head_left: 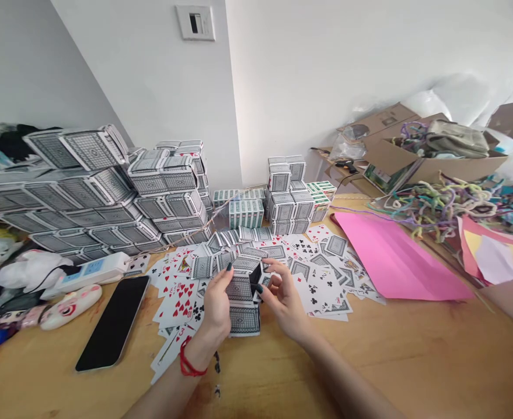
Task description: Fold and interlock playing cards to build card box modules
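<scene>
My left hand (216, 302) and my right hand (282, 297) are closed together on a playing-card box (241, 287) with a grey patterned back, held just above the wooden table (370, 355). The left fingers wrap its left side; the right thumb and fingers pinch its open dark end. A stack of cards (244, 319) lies directly below the box. Loose playing cards (321, 279), some face up and some face down, are spread over the table all around both hands.
Big piles of card boxes (108, 192) stand at the back left, with smaller stacks (289, 195) at the back middle. A black phone (114, 323) and toys lie to the left. A pink sheet (391, 256), yarn and cardboard boxes (413, 151) fill the right side.
</scene>
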Demonstrator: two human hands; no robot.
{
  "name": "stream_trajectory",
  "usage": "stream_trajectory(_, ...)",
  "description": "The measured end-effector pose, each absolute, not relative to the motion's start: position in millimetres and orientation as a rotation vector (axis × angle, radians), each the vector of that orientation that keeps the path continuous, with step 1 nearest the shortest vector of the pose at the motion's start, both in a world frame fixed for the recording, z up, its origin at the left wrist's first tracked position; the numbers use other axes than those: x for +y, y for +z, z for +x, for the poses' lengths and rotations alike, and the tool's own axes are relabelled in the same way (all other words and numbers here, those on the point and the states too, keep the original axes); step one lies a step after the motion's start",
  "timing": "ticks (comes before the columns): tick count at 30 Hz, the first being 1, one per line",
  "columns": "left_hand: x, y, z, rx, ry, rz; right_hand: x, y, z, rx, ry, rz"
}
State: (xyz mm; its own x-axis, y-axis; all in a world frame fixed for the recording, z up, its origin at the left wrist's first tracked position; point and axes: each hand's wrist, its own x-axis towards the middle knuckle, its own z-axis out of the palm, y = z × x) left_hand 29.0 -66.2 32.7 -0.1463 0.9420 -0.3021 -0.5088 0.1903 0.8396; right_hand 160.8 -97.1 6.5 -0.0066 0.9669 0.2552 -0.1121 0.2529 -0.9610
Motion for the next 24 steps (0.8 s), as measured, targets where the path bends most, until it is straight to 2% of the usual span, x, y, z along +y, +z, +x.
stream_trajectory(24,-64.9,31.5,29.6,1.128,1.382,0.52,-94.6,6.2,165.1,-1.351,0.992,-0.974)
